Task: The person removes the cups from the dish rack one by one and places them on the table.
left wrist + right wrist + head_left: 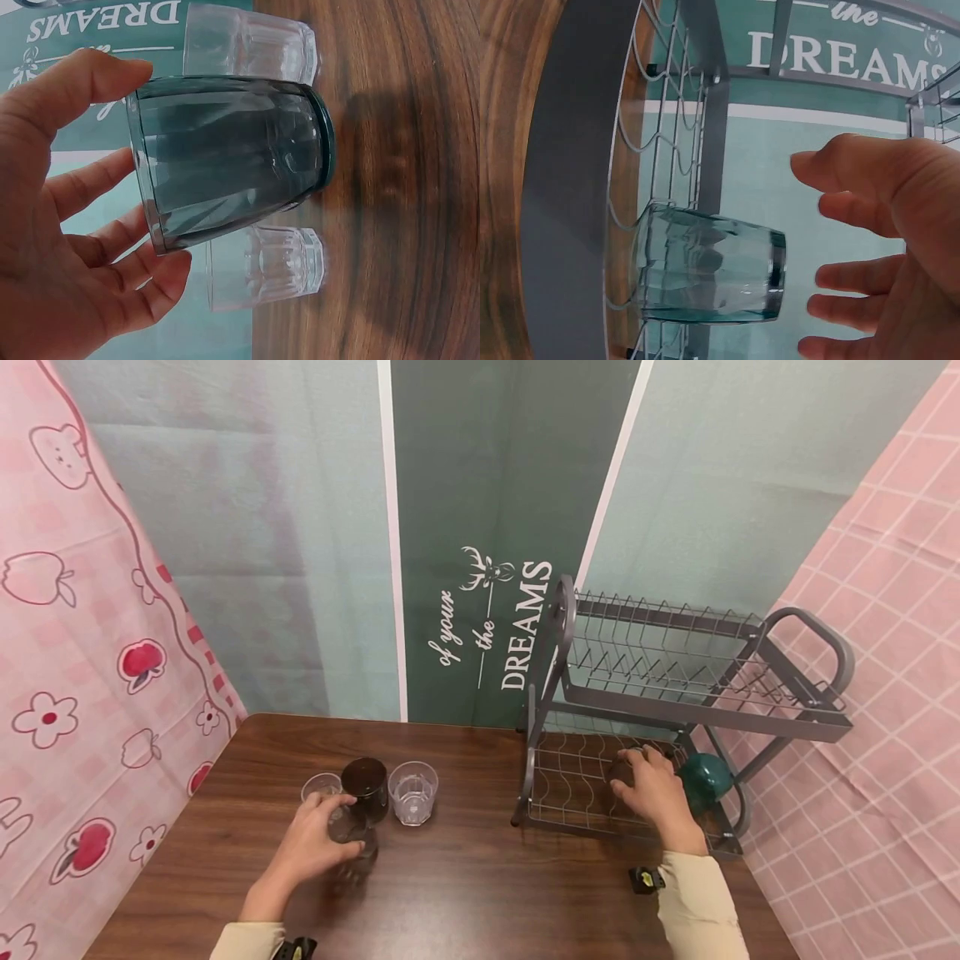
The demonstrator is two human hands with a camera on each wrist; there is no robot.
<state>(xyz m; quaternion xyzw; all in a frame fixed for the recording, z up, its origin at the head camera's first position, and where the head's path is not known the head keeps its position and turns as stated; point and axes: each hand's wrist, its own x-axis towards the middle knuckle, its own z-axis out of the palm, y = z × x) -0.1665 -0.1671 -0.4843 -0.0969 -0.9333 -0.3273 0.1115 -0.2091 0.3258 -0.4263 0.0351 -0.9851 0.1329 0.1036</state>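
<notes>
My left hand point(311, 843) grips a smoky blue-grey glass point(225, 154) by its rim, thumb on one side and fingers on the other. The glass tilts close over the table. Just behind it stand a dark brown glass point(365, 789) and two clear glasses, one on the left point(321, 787) and one on the right point(413, 793). My right hand point(652, 789) reaches into the rack's lower tier, fingers spread. A pale teal-tinted glass point(712, 270) sits on the wires there, apart from the fingertips in the right wrist view and mostly covered by the hand in the head view.
The grey two-tier dish rack point(705, 714) stands on the right of the wooden table point(465, 885). A deeper teal glass point(705, 778) is on its lower tier, right of my hand. Upper wires hang over that tier. Fabric curtains point(337, 568) line the back and sides.
</notes>
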